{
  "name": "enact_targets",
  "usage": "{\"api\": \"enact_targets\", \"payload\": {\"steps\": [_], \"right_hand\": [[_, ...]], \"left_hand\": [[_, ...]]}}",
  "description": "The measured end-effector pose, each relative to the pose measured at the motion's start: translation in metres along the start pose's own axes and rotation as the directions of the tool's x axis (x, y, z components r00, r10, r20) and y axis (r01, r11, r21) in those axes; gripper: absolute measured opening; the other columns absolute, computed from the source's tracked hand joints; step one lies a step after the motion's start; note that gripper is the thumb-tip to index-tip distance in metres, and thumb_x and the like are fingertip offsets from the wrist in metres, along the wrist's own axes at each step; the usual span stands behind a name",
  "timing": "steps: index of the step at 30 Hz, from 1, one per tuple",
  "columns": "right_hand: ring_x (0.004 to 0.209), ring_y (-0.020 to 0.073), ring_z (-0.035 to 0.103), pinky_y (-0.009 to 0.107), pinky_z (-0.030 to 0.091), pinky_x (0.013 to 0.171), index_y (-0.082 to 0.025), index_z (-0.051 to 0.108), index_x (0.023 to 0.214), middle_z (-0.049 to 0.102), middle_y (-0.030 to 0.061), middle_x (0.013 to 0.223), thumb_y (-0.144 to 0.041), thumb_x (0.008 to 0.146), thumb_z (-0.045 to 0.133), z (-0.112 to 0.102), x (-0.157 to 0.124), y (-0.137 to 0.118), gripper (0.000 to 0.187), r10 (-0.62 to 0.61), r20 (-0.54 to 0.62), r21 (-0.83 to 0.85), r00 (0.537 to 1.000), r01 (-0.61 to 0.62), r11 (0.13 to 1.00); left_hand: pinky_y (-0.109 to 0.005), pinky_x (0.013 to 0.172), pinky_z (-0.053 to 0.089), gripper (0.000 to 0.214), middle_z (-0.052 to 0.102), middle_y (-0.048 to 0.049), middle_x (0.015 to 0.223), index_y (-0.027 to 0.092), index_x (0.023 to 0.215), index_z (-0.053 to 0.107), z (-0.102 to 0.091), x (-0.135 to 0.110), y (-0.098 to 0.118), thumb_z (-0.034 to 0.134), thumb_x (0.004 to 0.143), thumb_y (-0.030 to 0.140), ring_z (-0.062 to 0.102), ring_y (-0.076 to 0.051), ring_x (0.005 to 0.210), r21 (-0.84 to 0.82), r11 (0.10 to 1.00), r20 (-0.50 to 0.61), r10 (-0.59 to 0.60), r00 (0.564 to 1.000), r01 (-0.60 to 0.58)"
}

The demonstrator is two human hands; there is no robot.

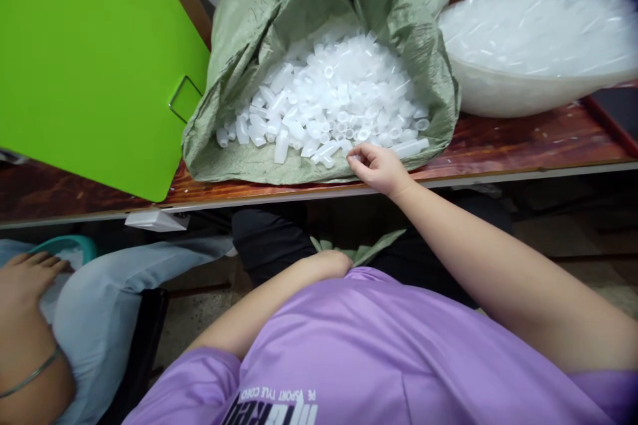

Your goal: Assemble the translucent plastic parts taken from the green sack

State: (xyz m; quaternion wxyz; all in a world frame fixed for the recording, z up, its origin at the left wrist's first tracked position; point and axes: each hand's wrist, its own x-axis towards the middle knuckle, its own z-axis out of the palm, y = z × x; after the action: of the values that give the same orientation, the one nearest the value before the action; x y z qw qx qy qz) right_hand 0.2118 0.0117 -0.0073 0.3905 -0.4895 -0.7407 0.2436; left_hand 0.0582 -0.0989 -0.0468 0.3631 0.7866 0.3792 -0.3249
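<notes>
Writing: white print ran upside down on the purple shirt (399, 345) at 6 o'clock; "SPORT" could be read; the rest was too blurred.
Sack: a green woven sack (239, 80) lay open at 12 o'clock on the wooden table (523, 139); it was heaped with short white plastic tubes (339, 93).
Bowl: a translucent bowl (498, 96) stood at 2 o'clock, touching the sack; it was piled with clear thin tubes (538, 26).
Right hand: the right hand (379, 169) rested at the sack's near lip, at 6 o'clock of the heap; its fingertips were pinched together among the nearest tubes; whether one was caught between them could not be told.
Left hand: the left hand (323, 262) sat low in the lap against a green cloth (371, 249); its grip could not be told.
Board: a bright green board (90, 60) with a wire clip (185, 98) leaned at 10 o'clock.
Co-worker: a co-worker's hand (27, 275) lay flat at 8 o'clock beside a teal basin (74, 246).
</notes>
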Motion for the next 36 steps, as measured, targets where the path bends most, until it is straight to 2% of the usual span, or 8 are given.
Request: {"api": "enact_targets", "payload": {"steps": [6, 9, 15, 19, 22, 26, 30, 36], "right_hand": [[0.049, 0.0115, 0.044, 0.025, 0.036, 0.052, -0.016, 0.062, 0.081, 0.049, -0.0027, 0.054, -0.034, 0.077, 0.052, 0.000, 0.000, 0.000, 0.021, -0.005, 0.000, -0.015, 1.000, 0.005, 1.000], [0.052, 0.0125, 0.046, 0.025, 0.037, 0.053, -0.016, 0.061, 0.080, 0.050, -0.0018, 0.055, -0.034, 0.077, 0.052, -0.001, 0.000, -0.001, 0.020, -0.011, -0.007, -0.027, 1.000, 0.011, 1.000], [0.051, 0.0121, 0.045, 0.025, 0.037, 0.052, -0.016, 0.061, 0.080, 0.050, -0.0020, 0.055, -0.033, 0.077, 0.051, 0.000, 0.001, -0.001, 0.020, -0.003, 0.007, -0.001, 1.000, 0.003, 1.000], [0.052, 0.0117, 0.046, 0.024, 0.037, 0.054, -0.016, 0.061, 0.080, 0.051, -0.0022, 0.057, -0.032, 0.076, 0.052, 0.001, 0.001, 0.000, 0.019, -0.006, -0.015, 0.001, 1.000, 0.006, 1.000], [0.049, 0.0107, 0.044, 0.023, 0.036, 0.053, -0.016, 0.061, 0.080, 0.048, -0.0036, 0.054, -0.032, 0.077, 0.051, 0.001, 0.001, -0.001, 0.019, 0.001, -0.017, 0.002, 1.000, -0.001, 1.000], [0.049, 0.0106, 0.043, 0.023, 0.035, 0.054, -0.015, 0.061, 0.080, 0.047, -0.0039, 0.053, -0.032, 0.077, 0.051, 0.000, 0.001, -0.002, 0.019, -0.013, -0.017, -0.013, 1.000, 0.013, 1.000], [0.049, 0.0106, 0.043, 0.024, 0.036, 0.054, -0.015, 0.061, 0.082, 0.047, -0.0039, 0.054, -0.031, 0.078, 0.051, 0.000, 0.001, -0.002, 0.019, -0.024, -0.023, -0.018, 0.999, 0.023, 1.000], [0.049, 0.0104, 0.044, 0.024, 0.036, 0.055, -0.015, 0.061, 0.082, 0.048, -0.0038, 0.055, -0.030, 0.079, 0.051, -0.001, 0.001, -0.002, 0.018, -0.039, -0.022, -0.005, 0.999, 0.039, 0.999]], "left_hand": [[-0.035, 0.080, 0.048, 0.025, 0.064, -0.0089, 0.104, 0.016, 0.109, 0.059, 0.005, 0.012, -0.004, 0.050, 0.087, 0.023, 0.061, -0.019, 0.092, 0.082, 0.994, 0.019, -0.077, 0.997, 0.075], [-0.039, 0.083, 0.048, 0.025, 0.062, -0.0081, 0.106, 0.016, 0.109, 0.058, 0.010, 0.019, -0.007, 0.050, 0.088, 0.027, 0.059, -0.018, 0.095, 0.143, 0.984, 0.013, -0.111, 0.994, 0.108], [-0.040, 0.084, 0.046, 0.027, 0.061, -0.0185, 0.108, 0.009, 0.105, 0.062, 0.005, 0.024, -0.019, 0.041, 0.089, 0.013, 0.057, -0.027, 0.104, 0.222, 0.954, -0.107, -0.180, 0.978, 0.200], [-0.041, 0.085, 0.046, 0.023, 0.062, -0.0140, 0.107, 0.009, 0.100, 0.062, -0.003, 0.028, -0.025, 0.046, 0.089, 0.020, 0.057, -0.023, 0.103, 0.242, 0.936, -0.126, -0.230, 0.965, 0.254], [-0.041, 0.085, 0.047, 0.023, 0.062, -0.0082, 0.105, 0.012, 0.101, 0.060, 0.001, 0.034, -0.020, 0.049, 0.088, 0.027, 0.058, -0.019, 0.098, 0.247, 0.935, -0.093, -0.238, 0.967, 0.254], [-0.039, 0.083, 0.049, 0.024, 0.060, -0.0080, 0.106, 0.012, 0.103, 0.058, 0.015, 0.048, -0.010, 0.052, 0.087, 0.028, 0.058, -0.018, 0.096, 0.250, 0.937, -0.032, -0.246, 0.969, 0.246], [-0.040, 0.083, 0.048, 0.025, 0.059, -0.0078, 0.107, 0.013, 0.104, 0.058, 0.024, 0.061, -0.012, 0.053, 0.086, 0.029, 0.058, -0.019, 0.097, 0.238, 0.932, 0.000, -0.280, 0.960, 0.271], [-0.043, 0.086, 0.046, 0.024, 0.059, -0.0078, 0.106, 0.013, 0.103, 0.058, 0.024, 0.068, -0.023, 0.054, 0.086, 0.029, 0.057, -0.020, 0.098, 0.123, 0.951, -0.069, -0.279, 0.958, 0.285]]}}
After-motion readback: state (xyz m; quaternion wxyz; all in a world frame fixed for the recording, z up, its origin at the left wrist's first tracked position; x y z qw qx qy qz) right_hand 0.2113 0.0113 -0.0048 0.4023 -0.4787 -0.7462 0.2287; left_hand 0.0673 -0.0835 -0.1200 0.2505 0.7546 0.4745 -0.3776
